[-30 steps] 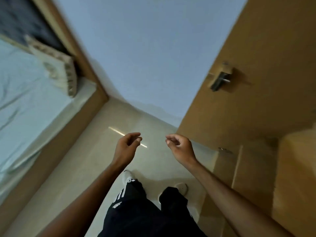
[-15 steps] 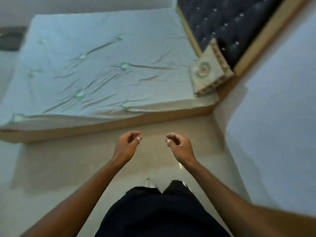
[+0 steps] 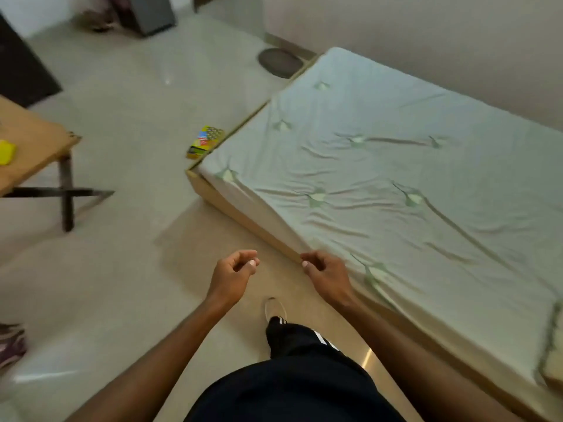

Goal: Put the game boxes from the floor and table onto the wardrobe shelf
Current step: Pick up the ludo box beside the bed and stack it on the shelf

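Lying flat: colourful yellow game box (image 3: 204, 142)

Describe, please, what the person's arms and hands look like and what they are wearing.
Both forearms are bare to the bottom edge of the picture, with no sleeves showing. The left hand and the right hand wear no gloves, and no rings, watch or bands can be seen. Pale fingernails show on both. Lower down, dark trousers carry white stripes, above a light shoe.

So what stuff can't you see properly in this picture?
- Yellow thing on the table: cut off by the left edge.
- Game box on the floor: too small and blurred to read.
- Wardrobe shelf: out of frame.
- Dark things at the top: blurred, cropped.
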Available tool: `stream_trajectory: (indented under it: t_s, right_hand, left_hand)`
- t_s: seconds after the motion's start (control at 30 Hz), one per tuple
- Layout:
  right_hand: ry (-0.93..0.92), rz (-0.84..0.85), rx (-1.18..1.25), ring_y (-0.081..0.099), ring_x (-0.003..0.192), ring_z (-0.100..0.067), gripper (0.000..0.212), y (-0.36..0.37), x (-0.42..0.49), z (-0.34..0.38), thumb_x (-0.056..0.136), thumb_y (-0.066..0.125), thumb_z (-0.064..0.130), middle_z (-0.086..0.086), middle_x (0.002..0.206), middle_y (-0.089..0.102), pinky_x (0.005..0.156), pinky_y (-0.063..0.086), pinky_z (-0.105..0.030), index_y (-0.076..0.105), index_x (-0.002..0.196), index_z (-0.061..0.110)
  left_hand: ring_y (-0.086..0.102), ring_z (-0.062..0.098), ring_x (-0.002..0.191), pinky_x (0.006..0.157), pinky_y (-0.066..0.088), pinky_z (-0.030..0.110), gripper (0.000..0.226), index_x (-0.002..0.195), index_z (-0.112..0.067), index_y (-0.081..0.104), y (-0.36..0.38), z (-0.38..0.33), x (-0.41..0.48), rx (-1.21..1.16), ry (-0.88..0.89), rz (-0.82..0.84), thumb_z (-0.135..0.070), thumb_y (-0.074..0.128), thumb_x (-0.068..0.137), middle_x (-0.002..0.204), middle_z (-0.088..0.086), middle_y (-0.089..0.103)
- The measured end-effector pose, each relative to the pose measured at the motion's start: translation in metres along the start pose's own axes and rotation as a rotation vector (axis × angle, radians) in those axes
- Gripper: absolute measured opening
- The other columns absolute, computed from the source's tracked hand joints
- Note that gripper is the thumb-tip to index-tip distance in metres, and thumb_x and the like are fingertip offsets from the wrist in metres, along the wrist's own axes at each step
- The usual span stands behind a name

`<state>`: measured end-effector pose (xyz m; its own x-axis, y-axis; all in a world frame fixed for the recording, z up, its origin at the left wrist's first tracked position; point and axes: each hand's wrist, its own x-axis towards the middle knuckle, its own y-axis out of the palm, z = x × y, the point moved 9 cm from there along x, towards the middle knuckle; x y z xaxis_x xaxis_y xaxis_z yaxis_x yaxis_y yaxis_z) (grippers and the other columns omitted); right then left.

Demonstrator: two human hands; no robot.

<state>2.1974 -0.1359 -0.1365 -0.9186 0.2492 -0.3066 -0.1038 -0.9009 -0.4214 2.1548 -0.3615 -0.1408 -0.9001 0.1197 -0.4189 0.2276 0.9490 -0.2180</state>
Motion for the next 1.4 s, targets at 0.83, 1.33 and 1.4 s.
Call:
stream_trajectory:
  t_s: [0.83,1.33,1.4]
  right_hand:
    - [-0.178,0.435,0.007,0.069,0.086,-0.012,0.017,0.472,0.48,0.404,0.087,0.066,0.016,0.004,0.085,0.073,0.082,0.055,-0.027,0.072,0.101,0.022]
    - [-0.024,0.07,0.133,0.066,0.082,-0.006,0.018,0.499,0.864,0.525,0.088,0.064,0.007,0.002,0.09,0.071,0.07,0.046,-0.006,0.072,0.104,0.011]
    - [0.009,0.005,0.169,0.065,0.079,-0.006,0.018,0.485,0.904,0.534,0.088,0.064,0.006,0.0,0.089,0.071,0.07,0.046,-0.006,0.072,0.104,0.009]
  left_hand:
    - [0.067,0.018,0.082,0.085,0.056,0.034,0.021,0.096,-0.021,0.069,-0.549,-0.067,0.418,-0.209,-0.078,-0.526,-0.003,0.061,0.089,0.091,0.003,0.074]
    - [0.068,0.02,0.086,0.087,0.056,0.035,0.025,0.09,-0.028,0.068,-0.656,-0.266,0.861,0.092,0.015,-0.178,-0.004,0.061,0.089,0.092,0.002,0.074]
    - [0.068,0.019,0.088,0.086,0.055,0.032,0.02,0.094,-0.025,0.069,-0.648,-0.301,0.918,0.137,0.049,-0.111,-0.006,0.061,0.09,0.093,0.002,0.074]
